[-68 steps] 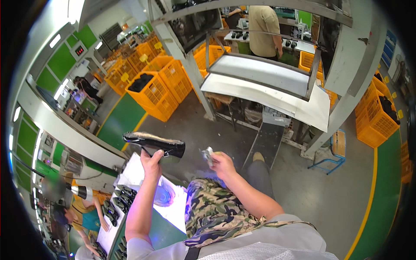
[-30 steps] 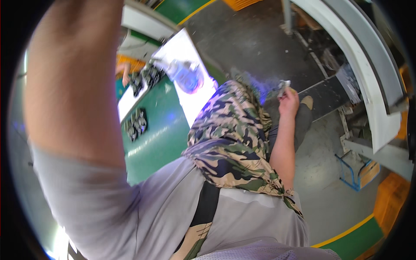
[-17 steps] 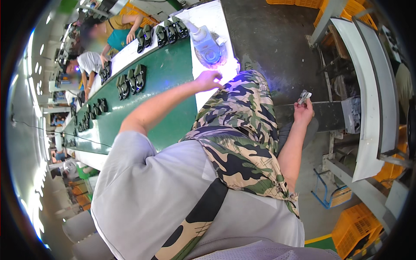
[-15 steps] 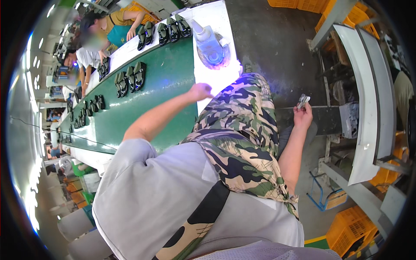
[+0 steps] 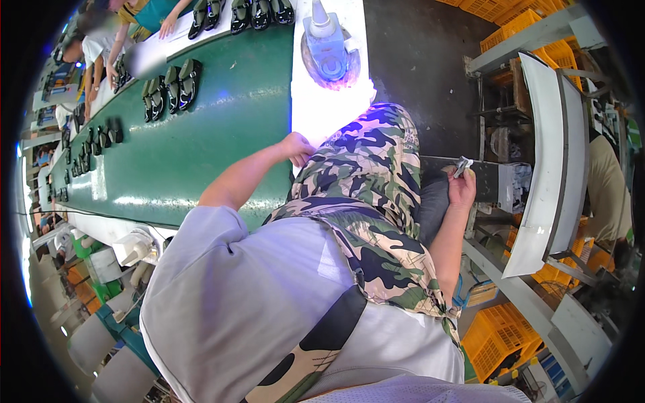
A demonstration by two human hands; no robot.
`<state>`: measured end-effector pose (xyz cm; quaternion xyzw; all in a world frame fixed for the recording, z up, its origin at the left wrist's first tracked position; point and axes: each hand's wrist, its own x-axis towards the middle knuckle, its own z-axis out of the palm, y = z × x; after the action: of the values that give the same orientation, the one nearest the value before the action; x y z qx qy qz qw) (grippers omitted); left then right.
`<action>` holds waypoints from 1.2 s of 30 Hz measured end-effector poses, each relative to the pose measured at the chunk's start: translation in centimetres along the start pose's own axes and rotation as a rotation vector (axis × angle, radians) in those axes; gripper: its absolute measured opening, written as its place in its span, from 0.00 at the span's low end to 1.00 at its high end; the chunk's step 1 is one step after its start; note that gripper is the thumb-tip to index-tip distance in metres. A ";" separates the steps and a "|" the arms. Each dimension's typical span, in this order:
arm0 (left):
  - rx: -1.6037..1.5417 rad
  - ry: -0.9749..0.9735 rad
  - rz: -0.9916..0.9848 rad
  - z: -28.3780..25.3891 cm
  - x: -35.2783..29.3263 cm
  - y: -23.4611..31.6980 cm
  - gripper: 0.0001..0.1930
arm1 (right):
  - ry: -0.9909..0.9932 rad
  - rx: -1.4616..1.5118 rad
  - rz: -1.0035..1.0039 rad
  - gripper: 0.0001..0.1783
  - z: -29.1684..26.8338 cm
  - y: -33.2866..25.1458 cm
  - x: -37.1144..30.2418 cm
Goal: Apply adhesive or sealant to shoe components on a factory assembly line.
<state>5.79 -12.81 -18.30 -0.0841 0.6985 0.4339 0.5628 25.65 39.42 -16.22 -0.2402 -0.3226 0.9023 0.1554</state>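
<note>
At the inner edge of the green belt, beside the camouflage apron [image 5: 363, 161] over my lap, is my left hand [image 5: 295, 148]. Its fingers are curled in, and whatever they may hold is hidden. Out to the right, past the apron, my right hand [image 5: 462, 188] pinches a small crumpled grey-white piece [image 5: 462, 166], too small to identify. A blue-white bottle with a pointed nozzle [image 5: 324, 47] stands on the white tabletop [image 5: 316, 111] ahead of my left hand. Several shiny black strapped shoes [image 5: 171, 87] sit in pairs on the green belt [image 5: 228, 121].
More black shoes [image 5: 262, 13] line the far white ledge, where people [image 5: 94, 54] reach in. To the right are a curved white-edged rack [image 5: 537, 168] and orange crates [image 5: 500, 339]. Another white nozzle bottle [image 5: 138, 248] stands at the left.
The view has shifted, and the shoes appear farther left and up. My left hand sits slightly lower and left in the picture. My right hand still pinches the crumpled piece.
</note>
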 end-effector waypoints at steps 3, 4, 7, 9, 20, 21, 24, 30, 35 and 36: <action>-0.047 -0.033 0.031 0.3 -1.4 1.5 0.12 | -0.036 0.061 -0.036 0.04 -0.7 0.3 0.1; -0.057 -0.022 0.028 0.1 -1.3 1.2 0.12 | -0.010 0.068 -0.024 0.03 -0.5 0.3 0.3; -0.100 -0.074 0.029 -0.5 -1.2 0.7 0.12 | -0.013 0.068 -0.004 0.06 -1.0 0.1 0.4; -0.080 -0.103 0.035 -0.2 -1.3 1.1 0.12 | 0.007 0.042 0.008 0.06 -1.7 0.0 0.3; -0.061 -0.097 0.021 -0.4 -1.1 0.6 0.12 | -0.049 0.043 0.025 0.04 -1.1 0.0 0.3; -0.062 -0.102 0.018 -0.4 -1.1 0.7 0.12 | -0.057 0.046 0.026 0.04 -1.1 0.0 0.3; -0.075 -0.097 0.006 -0.4 -1.3 0.8 0.12 | -0.057 0.056 0.023 0.04 -1.1 0.0 0.3; -0.066 -0.074 0.006 -0.2 -1.4 1.0 0.11 | -0.062 0.059 0.006 0.04 -1.2 0.1 0.4; -0.051 -0.096 -0.002 -0.5 -1.2 0.8 0.12 | -0.095 0.046 0.002 0.04 -0.9 0.1 0.6; -0.036 -0.073 0.008 -0.4 -1.4 0.8 0.13 | -0.079 0.055 0.003 0.04 -1.1 0.1 0.7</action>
<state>5.52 -13.08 -16.71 -0.0754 0.6700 0.4515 0.5845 25.66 40.23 -17.22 -0.2003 -0.3032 0.9199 0.1476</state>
